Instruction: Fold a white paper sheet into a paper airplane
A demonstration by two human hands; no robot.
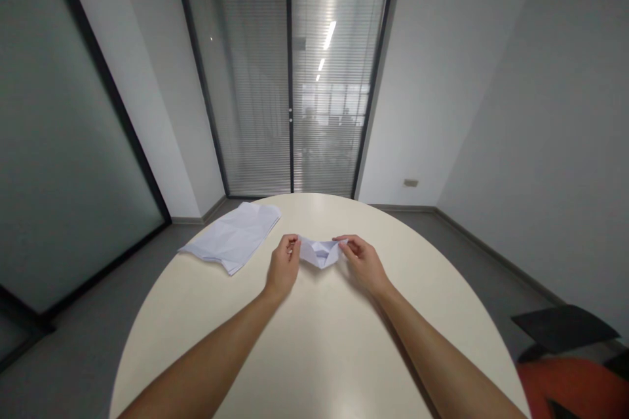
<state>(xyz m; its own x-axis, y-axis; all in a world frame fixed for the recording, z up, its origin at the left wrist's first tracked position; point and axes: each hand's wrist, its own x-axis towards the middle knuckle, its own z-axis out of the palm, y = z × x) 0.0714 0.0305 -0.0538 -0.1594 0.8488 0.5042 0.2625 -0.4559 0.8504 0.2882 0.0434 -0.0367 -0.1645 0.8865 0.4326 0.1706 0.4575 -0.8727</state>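
Note:
A small folded paper boat [320, 253] is held just over the middle of the table, its two pointed ends out to the sides and a raised fold at its centre. My left hand [285, 264] pinches the left end between thumb and fingers. At the opposite end, my right hand [362, 260] grips the paper the same way. The boat's underside is hidden from me.
The round cream table [314, 340] fills the foreground. Creased white paper sheets [236, 236] lie at its left edge. A red chair [570, 386] with a black armrest [565, 328] stands at the lower right. Glass doors [289, 78] with blinds are beyond.

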